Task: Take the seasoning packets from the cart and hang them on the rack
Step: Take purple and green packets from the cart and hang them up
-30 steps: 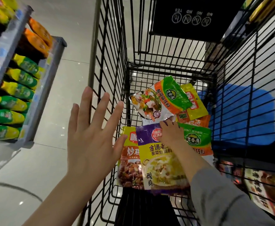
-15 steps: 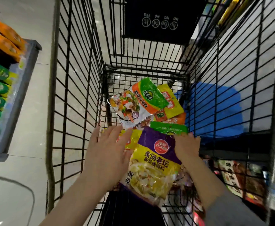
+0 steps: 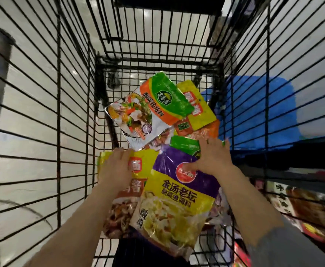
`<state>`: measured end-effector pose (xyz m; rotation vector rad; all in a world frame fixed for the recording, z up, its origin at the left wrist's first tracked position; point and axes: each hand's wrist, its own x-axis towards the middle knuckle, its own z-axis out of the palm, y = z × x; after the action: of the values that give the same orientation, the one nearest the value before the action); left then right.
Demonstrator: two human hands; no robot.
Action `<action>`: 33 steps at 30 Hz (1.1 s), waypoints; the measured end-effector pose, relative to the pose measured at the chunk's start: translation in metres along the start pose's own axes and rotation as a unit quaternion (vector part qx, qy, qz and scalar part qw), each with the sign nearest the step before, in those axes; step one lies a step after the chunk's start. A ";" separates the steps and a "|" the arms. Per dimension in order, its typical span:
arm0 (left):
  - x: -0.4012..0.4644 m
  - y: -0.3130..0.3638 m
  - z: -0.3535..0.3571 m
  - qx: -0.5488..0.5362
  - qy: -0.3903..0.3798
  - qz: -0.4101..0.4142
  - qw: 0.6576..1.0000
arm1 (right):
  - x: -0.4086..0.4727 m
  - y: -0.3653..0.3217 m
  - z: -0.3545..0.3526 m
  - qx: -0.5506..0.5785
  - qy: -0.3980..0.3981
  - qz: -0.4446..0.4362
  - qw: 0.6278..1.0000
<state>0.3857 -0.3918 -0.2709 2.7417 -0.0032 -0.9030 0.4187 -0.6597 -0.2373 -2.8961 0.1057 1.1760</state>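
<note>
While both hands reach into the cart (image 3: 75, 116), the right hand (image 3: 213, 159) pinches the purple packet (image 3: 177, 205) near its top, seemingly to lift it, and the left hand (image 3: 115, 168) rests flat on the yellow packet (image 3: 138, 162) beside it.

purple packet (image 3: 179, 191) — "金汤老坛" | green packet (image 3: 157, 106) — "酸菜鱼佐料"

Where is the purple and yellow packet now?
Head view: the purple and yellow packet lies in the cart, centre-bottom, partly under the right hand.
</note>
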 end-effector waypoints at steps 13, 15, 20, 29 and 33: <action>0.008 0.013 -0.019 0.151 -0.039 0.014 0.988 | -0.066 -0.014 0.018 0.046 0.164 0.029 0.985; 0.006 0.016 -0.019 0.147 -0.025 0.025 0.989 | -0.072 -0.015 0.019 0.051 0.157 0.022 0.986; -0.007 0.018 -0.016 0.137 -0.023 0.052 0.989 | -0.080 -0.020 0.018 0.076 0.142 0.021 0.987; -0.010 0.027 -0.019 -0.251 0.113 0.082 0.958 | -0.066 -0.019 0.009 0.042 0.157 0.005 0.987; -0.003 0.055 -0.021 -0.044 0.017 0.176 0.983 | -0.059 -0.018 0.002 0.077 0.158 -0.010 0.984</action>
<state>0.3997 -0.4398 -0.2394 2.5597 -0.4190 -0.7366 0.3770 -0.6382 -0.1979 -2.9098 0.1625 0.6643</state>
